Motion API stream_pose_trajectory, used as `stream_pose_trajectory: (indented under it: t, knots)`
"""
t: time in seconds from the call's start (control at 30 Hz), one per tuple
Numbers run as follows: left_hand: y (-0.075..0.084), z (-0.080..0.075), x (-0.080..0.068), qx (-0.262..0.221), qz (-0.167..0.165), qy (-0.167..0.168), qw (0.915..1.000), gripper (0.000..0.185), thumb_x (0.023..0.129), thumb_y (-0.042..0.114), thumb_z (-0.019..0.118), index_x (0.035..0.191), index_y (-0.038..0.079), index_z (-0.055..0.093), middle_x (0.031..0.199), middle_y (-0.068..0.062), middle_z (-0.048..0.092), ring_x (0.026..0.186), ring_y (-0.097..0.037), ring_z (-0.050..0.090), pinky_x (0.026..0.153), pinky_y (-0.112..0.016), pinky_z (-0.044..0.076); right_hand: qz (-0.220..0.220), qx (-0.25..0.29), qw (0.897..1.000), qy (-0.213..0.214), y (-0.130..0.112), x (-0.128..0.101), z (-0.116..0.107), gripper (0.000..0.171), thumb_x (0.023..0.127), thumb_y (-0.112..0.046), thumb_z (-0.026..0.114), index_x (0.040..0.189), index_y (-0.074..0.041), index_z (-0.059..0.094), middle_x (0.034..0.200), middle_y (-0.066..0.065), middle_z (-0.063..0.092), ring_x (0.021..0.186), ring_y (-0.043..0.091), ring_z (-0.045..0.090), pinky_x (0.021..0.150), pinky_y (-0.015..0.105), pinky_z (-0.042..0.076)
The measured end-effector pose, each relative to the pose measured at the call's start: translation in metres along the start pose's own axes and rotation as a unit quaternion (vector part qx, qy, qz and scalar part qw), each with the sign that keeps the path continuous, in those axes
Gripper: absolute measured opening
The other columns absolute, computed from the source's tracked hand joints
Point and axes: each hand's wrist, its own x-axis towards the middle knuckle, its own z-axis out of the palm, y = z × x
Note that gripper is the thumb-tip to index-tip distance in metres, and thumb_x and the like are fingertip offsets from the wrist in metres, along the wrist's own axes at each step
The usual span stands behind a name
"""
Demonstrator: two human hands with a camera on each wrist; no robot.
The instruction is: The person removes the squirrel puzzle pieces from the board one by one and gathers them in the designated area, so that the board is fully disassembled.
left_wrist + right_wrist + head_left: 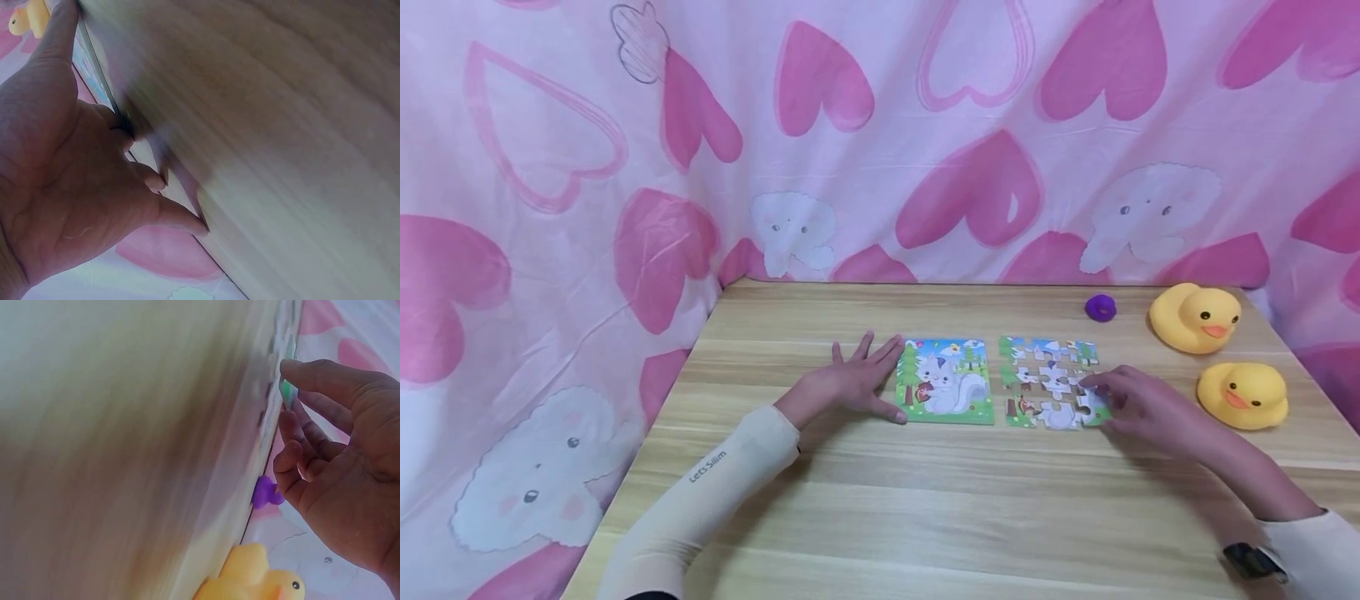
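Your left hand lies flat on the wooden table, fingers spread and straight, holding nothing; its fingertips touch the left edge of the finished picture card, the one showing a white squirrel, as if to steady it. Your right hand has its fingers curled, and the thumb and forefinger pinch a green-edged puzzle piece at the lower right corner of the jigsaw; the right wrist view shows that piece nipped between your fingertips just at the table's surface. Judging from how the pieces lie, you are well into the job but not through it: the pieces to the left of your right fingers are laid out in rows in roughly their proper places, yet white gaps show between them, so they look placed rather than locked together. The corner piece in your grip seems the one being seated now, and the loose rows would need pressing home after it. Beyond your right knuckles sit two yellow rubber ducks and a small purple toy, well apart from the jigsaw.
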Motion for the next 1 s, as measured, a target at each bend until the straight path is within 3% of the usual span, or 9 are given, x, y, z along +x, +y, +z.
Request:
stream_pose_trajectory:
  t: [0.2, 0.47, 0.8, 1.0]
  knots:
    - [0.0004, -0.0021, -0.002, 0.003, -0.001, -0.002, 1.0, 0.129, 0.083, 0.079, 0.07, 0.171, 0.027, -0.009, 0.18, 0.009, -0.015, 0.165, -0.039, -0.02, 0.12, -0.083, -0.01, 0.019, -0.007, 1.0, -0.023, 0.0069, -0.0035, 0.0007, 0.061, 0.08, -0.016, 0.09, 0.137, -0.013, 0.068, 0.11, -0.002, 0.067, 0.094, 0.01, 0.058, 0.074, 0.023, 0.053]
    - [-0.0001, -0.0024, -0.0002, 0.006, 0.0, -0.003, 1.0, 0.13, 0.082, 0.081, 0.07, 0.171, 0.028, -0.009, 0.18, 0.01, -0.015, 0.165, -0.039, -0.02, 0.12, -0.084, -0.009, 0.003, -0.01, 1.0, -0.03, 0.0112, -0.0077, 0.0039, 0.06, 0.08, -0.014, 0.09, 0.136, -0.013, 0.069, 0.106, -0.005, 0.065, 0.091, 0.004, 0.057, 0.074, 0.024, 0.055]
    - [-0.0005, -0.0033, 0.002, 0.008, 0.006, -0.002, 0.9999, 0.128, 0.083, 0.082, 0.067, 0.171, 0.029, -0.009, 0.18, 0.01, -0.015, 0.165, -0.038, -0.019, 0.118, -0.086, -0.008, -0.024, 0.002, 1.0, -0.011, 0.0112, -0.0088, 0.0032, 0.065, 0.078, -0.007, 0.091, 0.138, -0.013, 0.067, 0.107, -0.002, 0.066, 0.088, 0.001, 0.057, 0.071, 0.023, 0.056]
    - [-0.0015, -0.0052, 0.0008, -0.006, 0.01, 0.002, 0.9999, 0.127, 0.084, 0.081, 0.066, 0.171, 0.027, -0.008, 0.18, 0.01, -0.014, 0.166, -0.038, -0.018, 0.119, -0.085, -0.007, -0.008, -0.013, 1.0, -0.003, 0.0076, -0.0069, -0.0009, 0.06, 0.084, -0.018, 0.09, 0.139, -0.013, 0.066, 0.11, 0.0, 0.067, 0.091, 0.006, 0.061, 0.071, 0.023, 0.056]
